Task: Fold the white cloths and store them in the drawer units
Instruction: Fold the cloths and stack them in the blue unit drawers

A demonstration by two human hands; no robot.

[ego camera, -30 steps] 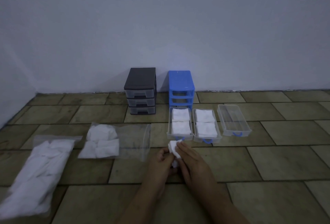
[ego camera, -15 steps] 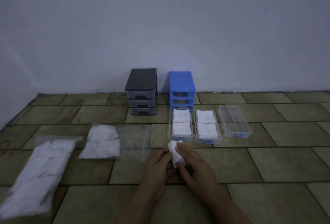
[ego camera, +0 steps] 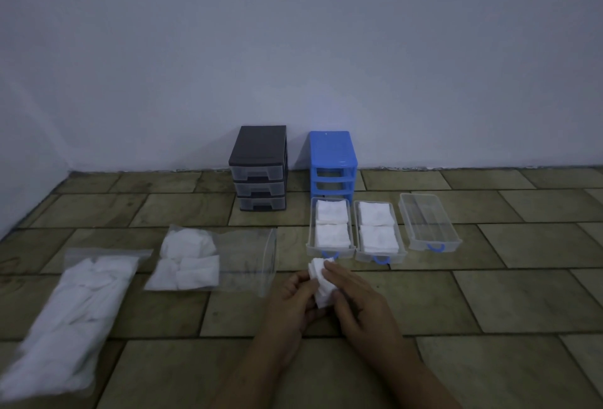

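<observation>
Both my hands hold a small white cloth just above the tiled floor, near the front of the drawers. My left hand grips its left side and my right hand pinches its right side, fingers over the top. Three clear drawers lie pulled out on the floor: the left drawer and middle drawer each hold folded white cloths, the right drawer holds nothing. Behind them stands the blue drawer unit with bare slots, and beside it the black drawer unit with its drawers in.
A clear zip bag with white cloths lies left of my hands. A second, fuller bag of cloths lies at the far left. A pale wall runs behind the units.
The cloth has shifted slightly lower between my hands and my fingers have moved along it. The rest of the scene stays put.
</observation>
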